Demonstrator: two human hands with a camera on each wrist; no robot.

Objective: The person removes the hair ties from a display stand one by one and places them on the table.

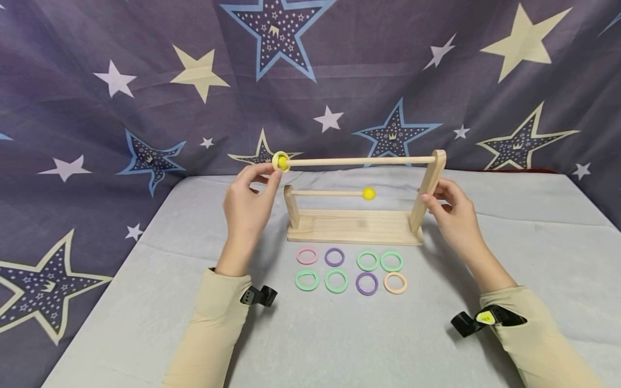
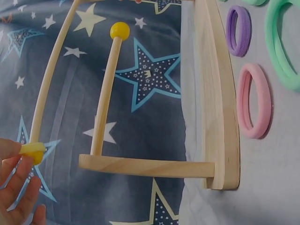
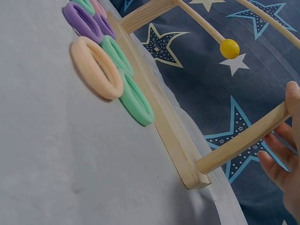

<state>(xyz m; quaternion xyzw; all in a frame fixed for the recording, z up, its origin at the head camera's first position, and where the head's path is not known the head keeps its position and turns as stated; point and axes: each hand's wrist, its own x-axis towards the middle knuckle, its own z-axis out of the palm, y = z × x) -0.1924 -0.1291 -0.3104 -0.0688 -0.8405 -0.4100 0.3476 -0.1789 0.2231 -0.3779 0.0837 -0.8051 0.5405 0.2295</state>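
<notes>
A wooden stand (image 1: 354, 229) with two horizontal rods, each tipped by a yellow ball, stands on the table. My left hand (image 1: 249, 202) pinches a pale yellow hair tie (image 1: 276, 160) around the ball at the left end of the upper rod (image 1: 359, 161). In the left wrist view the hair tie (image 2: 40, 147) encircles the ball end, between thumb and fingers. With thumb and fingers, my right hand (image 1: 453, 207) holds the tall right upright (image 1: 428, 188). The lower rod (image 1: 327, 193) is bare, its ball (image 1: 369, 193) pointing right.
In front of the stand, several hair ties lie in two rows: pink (image 1: 307, 256), purple (image 1: 366, 283), green (image 1: 336, 281) and peach (image 1: 395, 283). A grey cloth (image 1: 339, 345) covers the table. Behind it hangs a star-patterned curtain (image 1: 301, 108).
</notes>
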